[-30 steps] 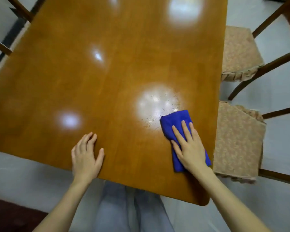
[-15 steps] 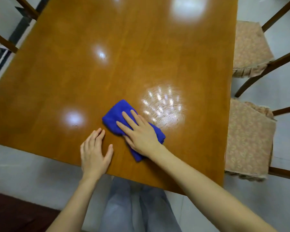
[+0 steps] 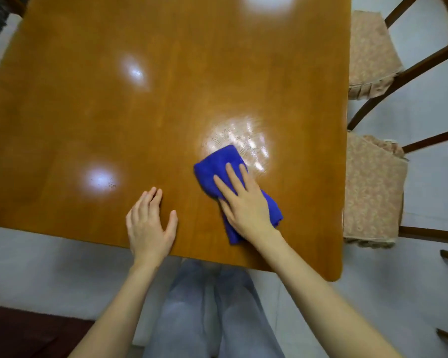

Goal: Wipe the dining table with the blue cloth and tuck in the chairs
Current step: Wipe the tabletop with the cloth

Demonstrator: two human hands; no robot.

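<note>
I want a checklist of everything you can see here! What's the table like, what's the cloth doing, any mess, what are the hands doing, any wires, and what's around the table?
Surface: glossy wooden dining table, bright light reflections; wet-looking streaks beside the cloth.
Job's things: folded blue cloth flat on the table near its front right; two cushioned chairs on the right side, seats sticking out, not tucked in.
Clutter: a few dark specks near the front left reflection; otherwise nothing seen.
Grippers: right hand pressed flat on the cloth; left hand flat on the table by the front edge, holding nothing.
Cables: nothing seen.
Surroundings: pale floor, dark rug at lower left, the person's grey trousers below.
</note>
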